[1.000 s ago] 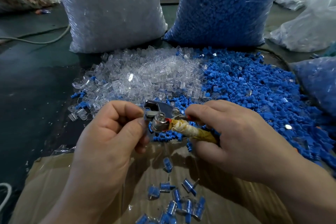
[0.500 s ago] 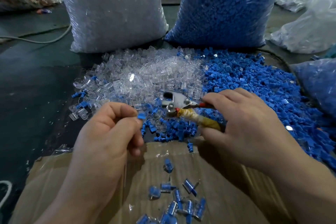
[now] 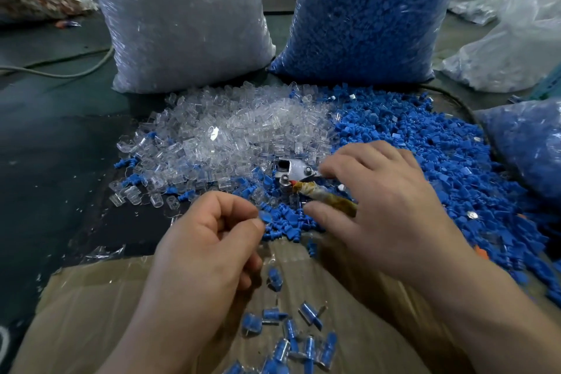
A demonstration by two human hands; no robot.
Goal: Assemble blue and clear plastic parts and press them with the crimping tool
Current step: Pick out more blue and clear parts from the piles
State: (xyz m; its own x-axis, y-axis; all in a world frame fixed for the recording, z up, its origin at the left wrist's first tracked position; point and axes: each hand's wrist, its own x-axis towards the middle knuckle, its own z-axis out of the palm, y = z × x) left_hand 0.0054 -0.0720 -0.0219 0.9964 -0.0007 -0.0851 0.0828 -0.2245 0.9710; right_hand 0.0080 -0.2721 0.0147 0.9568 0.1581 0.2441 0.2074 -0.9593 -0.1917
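You've swung the crimping tool (image 3: 299,174) back over the loose parts (image 3: 409,136), right hand (image 3: 391,209) gripping its handle; your left hand (image 3: 206,255) pinches a blue piece (image 3: 265,217) above the cardboard (image 3: 91,313); that press looks done.

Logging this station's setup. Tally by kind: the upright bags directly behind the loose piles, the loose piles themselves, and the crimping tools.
Upright bags: 2, the clear-parts bag and the blue-parts bag
Loose piles: 2, the clear pile and the blue pile
Crimping tool: 1
Total: 5
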